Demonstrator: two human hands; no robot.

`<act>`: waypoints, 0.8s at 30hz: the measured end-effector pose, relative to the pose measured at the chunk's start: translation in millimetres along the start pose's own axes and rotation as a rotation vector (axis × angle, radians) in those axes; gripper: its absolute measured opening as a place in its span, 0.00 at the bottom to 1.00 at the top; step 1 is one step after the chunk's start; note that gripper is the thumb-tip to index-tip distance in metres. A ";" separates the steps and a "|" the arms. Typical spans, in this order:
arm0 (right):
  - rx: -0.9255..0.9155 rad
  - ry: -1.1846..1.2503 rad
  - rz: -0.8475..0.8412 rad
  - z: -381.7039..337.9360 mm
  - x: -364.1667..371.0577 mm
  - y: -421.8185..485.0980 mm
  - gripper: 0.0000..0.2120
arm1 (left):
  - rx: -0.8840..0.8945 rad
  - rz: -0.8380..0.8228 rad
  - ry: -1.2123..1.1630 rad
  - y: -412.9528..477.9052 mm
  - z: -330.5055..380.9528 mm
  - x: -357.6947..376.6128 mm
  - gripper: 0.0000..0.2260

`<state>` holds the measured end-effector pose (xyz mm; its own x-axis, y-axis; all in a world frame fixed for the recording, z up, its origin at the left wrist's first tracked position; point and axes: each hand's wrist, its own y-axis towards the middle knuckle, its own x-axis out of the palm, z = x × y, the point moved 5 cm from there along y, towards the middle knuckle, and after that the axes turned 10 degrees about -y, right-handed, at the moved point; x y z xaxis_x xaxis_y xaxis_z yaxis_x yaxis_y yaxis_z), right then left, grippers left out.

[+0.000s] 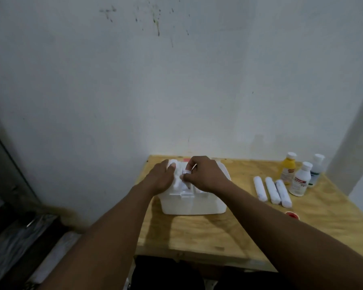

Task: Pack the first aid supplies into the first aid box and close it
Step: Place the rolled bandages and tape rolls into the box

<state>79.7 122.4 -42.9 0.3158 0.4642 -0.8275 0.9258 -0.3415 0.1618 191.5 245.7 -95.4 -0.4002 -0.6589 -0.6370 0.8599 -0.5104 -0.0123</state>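
A white plastic first aid box stands on the wooden table near the wall. Both my hands are on its top. My left hand rests on the left part of the lid, thumb against a white raised piece there. My right hand has its fingers curled, pinching something small and white at the lid's middle. To the right lie three white bandage rolls side by side. Behind them stand a yellow bottle, a white bottle with a red label and a clear bottle.
A small red cap-like object lies on the table in front of the rolls. The white wall rises directly behind the table. A dark frame and floor clutter are at the lower left, beyond the table's left edge.
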 end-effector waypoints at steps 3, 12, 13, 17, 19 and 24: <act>-0.023 -0.047 0.000 4.0 11.6 -1.0 0.08 | 0.006 0.022 -0.010 -0.5 -6.5 1.9 0.26; -0.077 -0.348 0.070 3.1 23.6 -8.1 0.13 | 0.057 0.088 -0.078 -8.0 0.3 3.3 0.26; -0.077 -0.373 0.081 4.8 23.6 -8.5 0.14 | 0.063 0.094 -0.084 -7.9 2.4 5.1 0.25; -0.042 -0.355 0.071 18.9 19.1 -5.9 0.16 | 0.081 0.099 -0.095 -3.2 10.6 16.0 0.20; -0.042 -0.289 0.063 27.5 15.1 -3.5 0.16 | 0.087 0.094 -0.105 0.8 13.2 20.4 0.22; -0.085 -0.099 0.193 46.1 -23.1 -7.2 0.13 | 0.081 0.159 -0.120 2.6 25.4 17.5 0.26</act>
<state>56.2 76.5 -49.8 0.4709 0.3132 -0.8247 0.8657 -0.3441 0.3636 178.6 218.8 -87.1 -0.3005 -0.7933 -0.5295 0.8888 -0.4343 0.1462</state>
